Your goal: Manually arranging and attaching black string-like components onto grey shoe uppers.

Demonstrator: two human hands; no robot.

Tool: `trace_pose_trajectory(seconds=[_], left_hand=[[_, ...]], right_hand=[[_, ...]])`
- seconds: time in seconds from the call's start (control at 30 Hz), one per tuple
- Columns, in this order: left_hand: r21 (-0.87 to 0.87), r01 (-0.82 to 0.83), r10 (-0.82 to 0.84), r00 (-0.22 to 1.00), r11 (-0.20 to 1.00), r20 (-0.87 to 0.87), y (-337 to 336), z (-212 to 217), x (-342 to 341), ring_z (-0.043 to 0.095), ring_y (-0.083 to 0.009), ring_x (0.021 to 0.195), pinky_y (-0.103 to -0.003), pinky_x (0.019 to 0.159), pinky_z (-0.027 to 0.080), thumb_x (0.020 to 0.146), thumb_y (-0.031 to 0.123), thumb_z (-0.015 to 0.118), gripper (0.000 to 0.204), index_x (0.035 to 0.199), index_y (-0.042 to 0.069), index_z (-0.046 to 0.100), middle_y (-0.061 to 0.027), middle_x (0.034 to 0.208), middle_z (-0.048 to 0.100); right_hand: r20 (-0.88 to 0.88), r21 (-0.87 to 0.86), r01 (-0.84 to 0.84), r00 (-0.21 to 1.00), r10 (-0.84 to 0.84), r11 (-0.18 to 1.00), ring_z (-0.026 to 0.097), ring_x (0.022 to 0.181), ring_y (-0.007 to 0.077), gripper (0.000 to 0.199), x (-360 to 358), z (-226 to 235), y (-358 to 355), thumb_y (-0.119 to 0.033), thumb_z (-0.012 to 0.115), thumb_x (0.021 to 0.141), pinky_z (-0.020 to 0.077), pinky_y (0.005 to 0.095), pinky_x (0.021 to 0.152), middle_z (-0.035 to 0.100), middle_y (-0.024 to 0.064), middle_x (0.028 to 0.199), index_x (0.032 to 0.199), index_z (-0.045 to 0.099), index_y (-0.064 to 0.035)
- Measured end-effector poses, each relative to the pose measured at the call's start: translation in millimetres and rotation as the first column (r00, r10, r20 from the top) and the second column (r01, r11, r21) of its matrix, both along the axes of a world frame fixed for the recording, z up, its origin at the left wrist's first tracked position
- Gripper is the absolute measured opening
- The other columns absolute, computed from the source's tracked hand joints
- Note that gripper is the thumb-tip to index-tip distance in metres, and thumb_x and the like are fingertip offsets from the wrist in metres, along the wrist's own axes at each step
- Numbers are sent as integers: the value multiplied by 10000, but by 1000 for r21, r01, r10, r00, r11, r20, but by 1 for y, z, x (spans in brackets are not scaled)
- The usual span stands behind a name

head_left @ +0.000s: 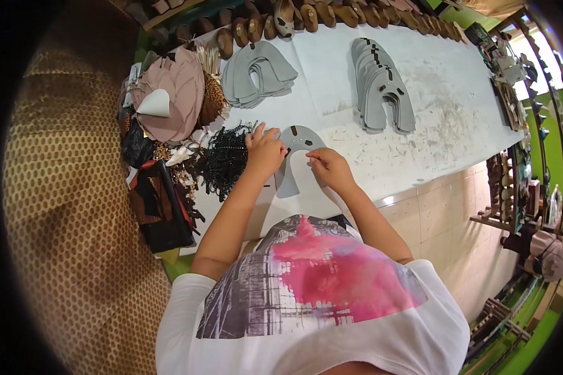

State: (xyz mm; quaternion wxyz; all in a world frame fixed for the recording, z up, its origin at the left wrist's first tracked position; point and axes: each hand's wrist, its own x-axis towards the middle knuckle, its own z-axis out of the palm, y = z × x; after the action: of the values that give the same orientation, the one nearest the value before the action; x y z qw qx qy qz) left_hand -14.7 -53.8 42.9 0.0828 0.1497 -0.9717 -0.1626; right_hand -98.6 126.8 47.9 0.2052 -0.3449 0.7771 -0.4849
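Grey shoe piece (292, 156) lies near the bench's (431, 125) front edge; left hand (264, 150) presses it flat, right hand (328, 167) pinches its edge.

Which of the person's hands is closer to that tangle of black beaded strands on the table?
Left. The left hand rests on the grey horseshoe-shaped piece, right beside the black beaded strands. The right hand is on the piece's far side, away from them.

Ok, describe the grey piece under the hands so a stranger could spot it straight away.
On the long white table, look at the near edge, beside the black beaded heap. The grey horseshoe-shaped piece lies there singly under the left hand and right hand; the other grey pieces sit in stacks.
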Motion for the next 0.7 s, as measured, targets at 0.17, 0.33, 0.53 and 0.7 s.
trace_pose_trajectory(seconds=[0.17, 0.33, 0.53, 0.7], left_hand=[[-48, -47, 48, 998, 998, 29, 0, -5, -5, 342, -302, 1216, -482, 935, 250, 676, 185, 685, 78, 631, 127, 659, -25, 1146, 554], [16, -141, 141, 990, 990, -10, 8, -6, -4, 348, -289, 1212, -485, 943, 246, 671, 187, 693, 69, 646, 131, 660, -17, 1138, 557], [30, -252, 253, 965, 967, -71, 19, -9, 2, 377, -274, 1189, -474, 956, 245, 676, 180, 699, 77, 732, 140, 664, -8, 1130, 558], [40, -272, 275, 948, 962, -163, 27, -22, 10, 377, -290, 1182, -465, 954, 241, 707, 188, 681, 90, 783, 144, 663, -3, 1146, 545]], right_hand=[[-130, 23, -111, 985, 113, 994, 578, 861, 277, 155, -26, -3, -9, -84, 574, 770, 459, 347, 766, 623, 106, 899, 901, 644, -37], [-318, 12, -130, 940, 127, 991, 546, 931, 306, 201, -45, -13, -17, -110, 604, 756, 436, 374, 817, 595, 124, 1002, 941, 637, -37], [-330, 139, -140, 927, 179, 980, 543, 903, 316, 295, -55, -17, -34, -125, 629, 737, 437, 373, 810, 581, 140, 986, 1020, 617, -43], [-240, 260, -212, 931, 276, 942, 551, 855, 319, 342, -65, -16, -54, -183, 649, 718, 447, 375, 767, 581, 147, 898, 1024, 615, -33]])
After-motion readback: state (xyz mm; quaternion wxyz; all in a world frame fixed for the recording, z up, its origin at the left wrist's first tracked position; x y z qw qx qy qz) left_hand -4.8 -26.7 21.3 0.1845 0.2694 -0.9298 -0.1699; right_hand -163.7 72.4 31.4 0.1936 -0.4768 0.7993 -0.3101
